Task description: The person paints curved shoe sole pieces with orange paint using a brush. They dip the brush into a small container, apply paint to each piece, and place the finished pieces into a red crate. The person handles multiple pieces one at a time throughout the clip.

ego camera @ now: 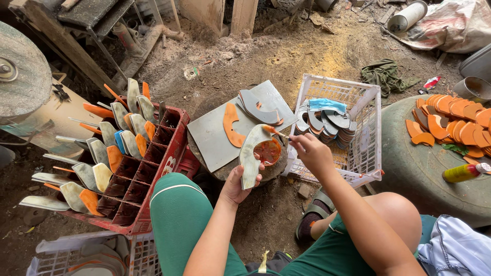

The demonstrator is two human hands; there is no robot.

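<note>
My left hand (236, 183) grips a curved pale-grey blade-shaped piece (250, 153) upright over a round stump. My right hand (310, 152) pinches a thin stick (279, 134) whose orange-smeared tip touches the upper end of that piece. Just below sits a small round dish of orange paste (267, 152). A grey board (215, 134) on the stump carries an orange curved piece (231, 125) and a stack of grey curved pieces (257, 106).
A white plastic basket (368, 153) at right holds more grey curved pieces. A red crate (153, 174) at left has several pieces standing in its cells. Orange pieces (455, 120) and a yellow bottle (463, 173) lie on a round green surface. Dirt floor around.
</note>
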